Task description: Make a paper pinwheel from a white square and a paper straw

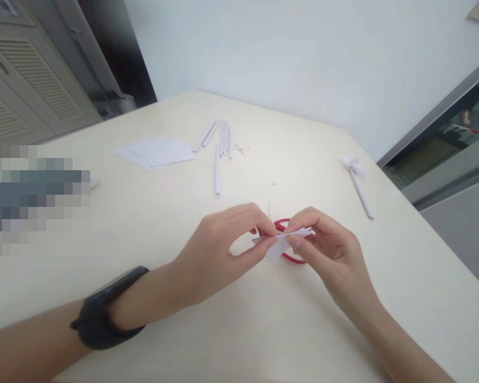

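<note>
My left hand [219, 242] and my right hand [327, 250] meet over the middle of the cream table [143, 234]. Both pinch a small folded piece of white paper [281, 240] between thumb and fingers, the left at its left end, the right at its right end. The paper is held just above the table. Under it lies a pair of red-handled scissors [289, 257], mostly hidden by the paper and my fingers. A black band sits on my left wrist [104, 308].
Several rolled white paper sticks [219, 143] lie at the back of the table beside flat white paper sheets [155, 152]. A paper pinwheel on a stick [359, 183] lies at the right near the table edge. Louvred cabinet doors stand at the far left.
</note>
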{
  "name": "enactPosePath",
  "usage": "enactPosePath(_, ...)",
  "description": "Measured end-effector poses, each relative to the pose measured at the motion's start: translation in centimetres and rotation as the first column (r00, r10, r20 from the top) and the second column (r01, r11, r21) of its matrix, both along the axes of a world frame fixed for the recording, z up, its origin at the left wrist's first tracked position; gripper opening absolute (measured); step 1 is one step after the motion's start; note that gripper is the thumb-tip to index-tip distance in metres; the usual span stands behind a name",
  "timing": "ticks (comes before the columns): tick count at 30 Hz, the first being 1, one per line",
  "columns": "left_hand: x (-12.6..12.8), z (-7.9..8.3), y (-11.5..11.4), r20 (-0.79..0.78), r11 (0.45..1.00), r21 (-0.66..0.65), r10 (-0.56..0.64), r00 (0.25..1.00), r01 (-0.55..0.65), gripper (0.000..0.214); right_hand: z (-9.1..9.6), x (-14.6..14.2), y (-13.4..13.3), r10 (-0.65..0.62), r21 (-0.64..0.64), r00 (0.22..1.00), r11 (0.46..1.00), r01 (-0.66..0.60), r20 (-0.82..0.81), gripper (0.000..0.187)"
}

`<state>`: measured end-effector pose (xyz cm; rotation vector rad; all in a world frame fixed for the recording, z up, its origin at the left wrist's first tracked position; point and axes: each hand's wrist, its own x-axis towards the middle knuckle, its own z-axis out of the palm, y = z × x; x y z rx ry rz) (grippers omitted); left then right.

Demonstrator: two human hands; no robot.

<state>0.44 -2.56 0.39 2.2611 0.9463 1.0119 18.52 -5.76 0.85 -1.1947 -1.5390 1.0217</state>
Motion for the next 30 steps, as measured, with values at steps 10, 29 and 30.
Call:
enactPosePath(10, 0.0, 0.7, 0.1, -0.006, 0.999, 0.003, 0.053, 0.999, -0.053, 0.008, 0.7, 0.4, 0.1, -0.025, -0.044, 1.0, 0.999, 0.025, -0.011, 0.006)
enactPosePath(29, -0.2, 0.2, 0.8, 0.035, 0.955, -0.297, 0.04, 0.999, -0.028, 0.014, -0.1, 0.2, 0.6, 0.012, -0.141, 0.987, 0.99, 0.01, 0.157, 0.012)
enactPosePath(30, -0.2, 0.2, 0.9, 0.037, 0.946, -0.325, 0.019, 0.999, -0.006, 0.016, 0.1, 0.2, 0.5, 0.013, -0.16, 0.986, 0.987, 0.013, 0.164, 0.013)
